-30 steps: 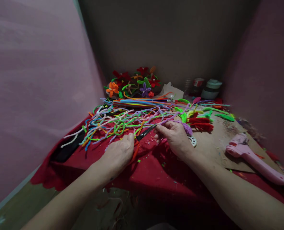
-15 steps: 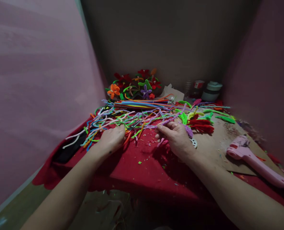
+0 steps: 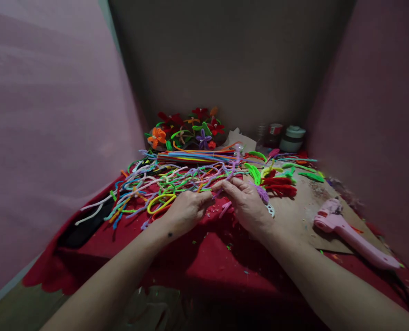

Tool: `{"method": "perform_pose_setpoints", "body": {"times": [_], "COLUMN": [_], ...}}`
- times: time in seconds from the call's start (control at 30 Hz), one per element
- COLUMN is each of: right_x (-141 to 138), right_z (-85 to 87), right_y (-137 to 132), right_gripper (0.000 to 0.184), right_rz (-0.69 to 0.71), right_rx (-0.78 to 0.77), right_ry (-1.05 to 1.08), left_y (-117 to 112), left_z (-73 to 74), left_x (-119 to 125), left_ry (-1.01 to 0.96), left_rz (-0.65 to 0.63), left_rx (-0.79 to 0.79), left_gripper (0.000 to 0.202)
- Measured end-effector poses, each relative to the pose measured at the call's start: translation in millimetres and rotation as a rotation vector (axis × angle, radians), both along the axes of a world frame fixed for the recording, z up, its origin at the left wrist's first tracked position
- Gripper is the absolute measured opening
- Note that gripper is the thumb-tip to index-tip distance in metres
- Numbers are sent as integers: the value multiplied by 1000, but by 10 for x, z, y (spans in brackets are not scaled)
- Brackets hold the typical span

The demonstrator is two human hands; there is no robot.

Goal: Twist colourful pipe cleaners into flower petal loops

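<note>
A light purple pipe cleaner [image 3: 235, 166] runs up and away from between my two hands. My right hand [image 3: 247, 204] pinches it between thumb and fingers. My left hand [image 3: 190, 208] is closed beside it, its fingertips meeting the pipe cleaner's near end. Left of that hand lie a yellow loop [image 3: 161, 202] and a red-orange curved piece [image 3: 160, 212], which look like tool handles, partly hidden by my wrist. Loose, tangled pipe cleaners [image 3: 145, 181] in many colours spread beyond my hands. A purple fuzzy piece [image 3: 262, 195] sits just behind my right hand.
A bundle of straight pipe cleaners [image 3: 197, 157] lies before pipe-cleaner flowers [image 3: 187, 131]. On the right, a pink glue gun [image 3: 356, 236] rests on cardboard [image 3: 301, 230]. A lidded cup [image 3: 293, 139] stands at the back. Red cloth [image 3: 204, 262] covers the table; pink walls flank it.
My left hand has moved right, away from the red-handled tool, to meet my right hand at the purple pipe cleaner. The pipe cleaner now points more steeply upward. The camera view has shifted slightly.
</note>
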State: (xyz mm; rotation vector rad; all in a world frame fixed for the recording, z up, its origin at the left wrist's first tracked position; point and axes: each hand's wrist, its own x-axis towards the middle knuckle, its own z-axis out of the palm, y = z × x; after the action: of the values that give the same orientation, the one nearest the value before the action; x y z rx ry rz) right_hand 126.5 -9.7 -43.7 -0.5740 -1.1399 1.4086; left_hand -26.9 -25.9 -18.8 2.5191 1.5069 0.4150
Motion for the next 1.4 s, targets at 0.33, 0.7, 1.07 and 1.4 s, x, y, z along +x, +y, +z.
{"method": "perform_pose_setpoints", "body": {"times": [0.33,0.7,1.07,1.4], "right_x": [228,374,327,218], "right_z": [162,189,181,174], "right_y": [235,327,260,169], "right_gripper": [16,14,15,13], "right_rz": [-120,-125,-23,64], "right_rx": [-386,-328,-389,-438], "right_ry": [486,398,447,432], "left_y": [-58,-228,-274,-202], "left_z": [-91,13,134,243], "left_x": [-124,-480,-357,85], "left_ry": [35,-266,-1036,-1800], "left_rz": [-60,-12,418,69], "left_rx": [-146,-496,13,-73], "left_gripper": [33,34,12,14]}}
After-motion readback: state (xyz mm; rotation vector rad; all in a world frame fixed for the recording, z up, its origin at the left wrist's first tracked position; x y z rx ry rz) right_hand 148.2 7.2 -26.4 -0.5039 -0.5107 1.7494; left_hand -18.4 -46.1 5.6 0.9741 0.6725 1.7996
